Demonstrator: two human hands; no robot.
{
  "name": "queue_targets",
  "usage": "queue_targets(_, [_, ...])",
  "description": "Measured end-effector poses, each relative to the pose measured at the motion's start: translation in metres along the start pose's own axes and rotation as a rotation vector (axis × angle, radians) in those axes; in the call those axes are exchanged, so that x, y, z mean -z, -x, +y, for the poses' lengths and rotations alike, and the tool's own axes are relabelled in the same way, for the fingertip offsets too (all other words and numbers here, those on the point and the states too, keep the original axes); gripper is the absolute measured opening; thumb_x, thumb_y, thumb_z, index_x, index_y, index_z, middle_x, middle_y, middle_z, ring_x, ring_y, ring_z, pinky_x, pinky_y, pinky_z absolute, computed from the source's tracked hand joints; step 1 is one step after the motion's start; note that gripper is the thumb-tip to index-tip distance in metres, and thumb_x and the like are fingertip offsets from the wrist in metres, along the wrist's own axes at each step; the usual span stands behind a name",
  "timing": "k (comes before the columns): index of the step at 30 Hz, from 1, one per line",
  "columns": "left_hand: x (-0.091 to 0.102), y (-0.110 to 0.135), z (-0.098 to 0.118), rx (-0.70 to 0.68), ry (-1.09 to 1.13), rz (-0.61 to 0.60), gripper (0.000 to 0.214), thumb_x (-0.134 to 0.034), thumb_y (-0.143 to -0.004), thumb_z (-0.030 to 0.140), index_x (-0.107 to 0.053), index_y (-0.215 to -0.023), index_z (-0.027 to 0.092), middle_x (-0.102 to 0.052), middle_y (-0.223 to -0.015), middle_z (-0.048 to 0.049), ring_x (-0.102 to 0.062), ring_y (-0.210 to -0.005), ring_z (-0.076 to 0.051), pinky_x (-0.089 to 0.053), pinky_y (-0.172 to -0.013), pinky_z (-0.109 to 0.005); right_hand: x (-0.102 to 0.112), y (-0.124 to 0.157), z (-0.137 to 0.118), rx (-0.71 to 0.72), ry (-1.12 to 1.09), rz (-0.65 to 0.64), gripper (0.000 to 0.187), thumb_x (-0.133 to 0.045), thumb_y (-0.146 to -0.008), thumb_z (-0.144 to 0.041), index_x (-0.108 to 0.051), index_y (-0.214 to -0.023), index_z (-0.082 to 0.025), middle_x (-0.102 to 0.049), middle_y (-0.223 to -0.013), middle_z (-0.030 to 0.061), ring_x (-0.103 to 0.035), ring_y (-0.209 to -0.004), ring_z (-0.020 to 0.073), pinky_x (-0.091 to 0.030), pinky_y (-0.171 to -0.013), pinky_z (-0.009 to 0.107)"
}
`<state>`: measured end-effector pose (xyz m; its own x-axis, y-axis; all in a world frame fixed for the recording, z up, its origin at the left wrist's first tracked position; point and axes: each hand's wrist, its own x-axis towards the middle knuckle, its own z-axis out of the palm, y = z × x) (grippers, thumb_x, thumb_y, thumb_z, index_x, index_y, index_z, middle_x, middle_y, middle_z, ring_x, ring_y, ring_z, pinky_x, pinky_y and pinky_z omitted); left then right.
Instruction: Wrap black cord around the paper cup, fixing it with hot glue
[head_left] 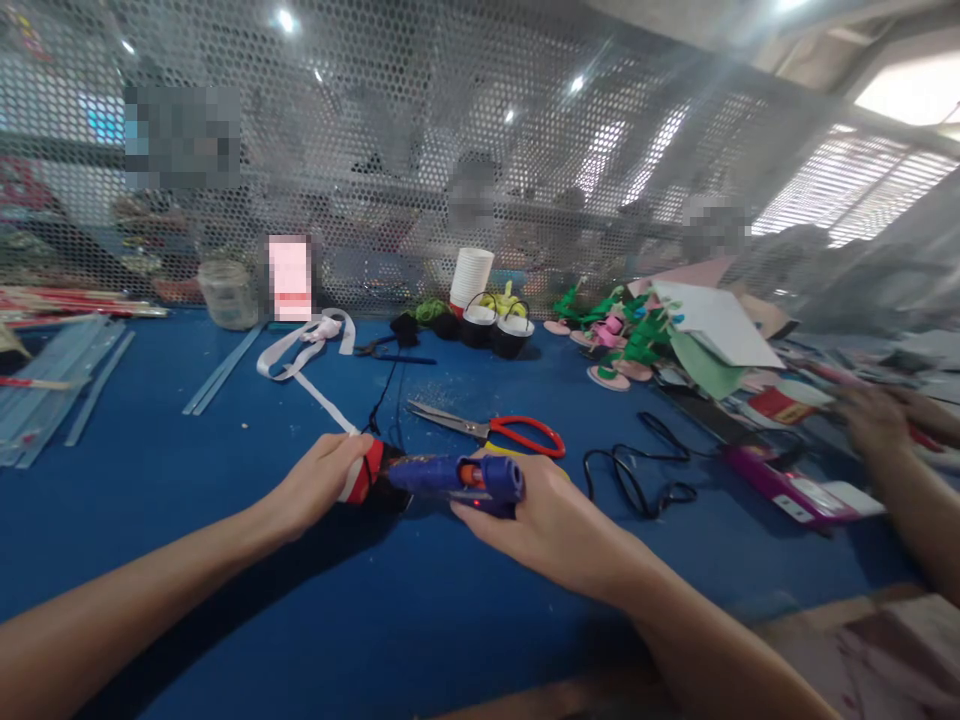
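My right hand (547,520) is closed round a blue-purple hot glue gun (442,475) with an orange part inside and a small red light. Its nozzle points left, at a red-and-white cup-like piece (365,470) gripped by my left hand (322,490). Dark material shows at that piece's right side, partly hidden by the gun; whether the nozzle touches it I cannot tell. A white ribbon (319,395) runs from a loose coil down to my left fingers. Just beyond the gun lie scissors (457,424) with red and yellow handles, partly covered by my right hand.
At the back stand a jar (227,295), stacked white cups (471,278) and small black buckets (514,335). Glue sticks (225,370) lie left. Green plant-like pieces (637,335), a black cable (637,470) and a purple box (780,485) are right, near another person's arm (900,470).
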<state>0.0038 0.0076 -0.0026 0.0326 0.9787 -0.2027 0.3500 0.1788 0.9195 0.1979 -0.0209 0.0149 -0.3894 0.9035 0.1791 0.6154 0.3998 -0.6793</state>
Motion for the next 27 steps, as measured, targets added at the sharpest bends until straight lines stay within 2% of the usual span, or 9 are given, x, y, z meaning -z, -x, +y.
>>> queue_targets(8, [-0.0018, -0.0018, -0.0017, 0.012, 0.117, -0.115, 0.027, -0.040, -0.068, 0.032, -0.045, -0.047, 0.015, -0.040, -0.043, 0.0056, -0.035, -0.043, -0.008, -0.025, -0.042, -0.019, -0.0009, 0.0017, -0.0019, 0.047, 0.096, -0.010, 0.006, -0.049, -0.066, -0.014, -0.048, -0.061, -0.017, -0.045, -0.051, -0.0051, -0.037, -0.044, 0.0062, -0.028, -0.043, 0.018])
queue_targets(13, [-0.0015, -0.0013, -0.0020, 0.023, 0.109, -0.044, 0.026, -0.042, -0.067, 0.033, -0.046, -0.048, 0.016, -0.039, -0.044, 0.0060, -0.034, -0.044, -0.008, -0.025, -0.042, -0.019, -0.0003, 0.0019, -0.0023, 0.065, 0.115, 0.004, 0.005, -0.048, -0.068, -0.015, -0.049, -0.063, -0.017, -0.047, -0.054, -0.0038, -0.040, -0.046, 0.0073, -0.028, -0.045, 0.018])
queue_targets(17, [-0.0013, -0.0015, -0.0036, 0.005, 0.102, -0.053, 0.027, -0.042, -0.067, 0.032, -0.045, -0.047, 0.016, -0.039, -0.044, 0.0055, -0.035, -0.044, -0.008, -0.025, -0.042, -0.019, 0.0000, 0.0020, -0.0026, 0.056, 0.117, -0.022, 0.008, -0.048, -0.067, -0.014, -0.047, -0.060, -0.017, -0.045, -0.051, -0.0047, -0.038, -0.044, 0.0069, -0.027, -0.043, 0.018])
queue_targets(22, [-0.0012, -0.0019, -0.0059, 0.000, 0.091, -0.020, 0.027, -0.042, -0.068, 0.034, -0.047, -0.048, 0.016, -0.039, -0.045, 0.0052, -0.035, -0.045, -0.009, -0.026, -0.042, -0.019, -0.0005, 0.0023, -0.0020, 0.049, 0.109, 0.010, 0.011, -0.048, -0.067, -0.015, -0.043, -0.058, -0.017, -0.044, -0.051, -0.0049, -0.037, -0.045, 0.0066, -0.027, -0.043, 0.018])
queue_targets(27, [-0.0027, -0.0024, -0.0049, -0.029, 0.117, -0.114, 0.028, -0.040, -0.069, 0.033, -0.044, -0.047, 0.015, -0.037, -0.043, 0.0057, -0.033, -0.042, -0.008, -0.024, -0.042, -0.020, -0.0014, 0.0031, -0.0007, 0.038, 0.105, -0.007, 0.011, -0.048, -0.066, -0.014, -0.043, -0.058, -0.017, -0.042, -0.050, -0.0058, -0.035, -0.043, 0.0058, -0.026, -0.042, 0.018])
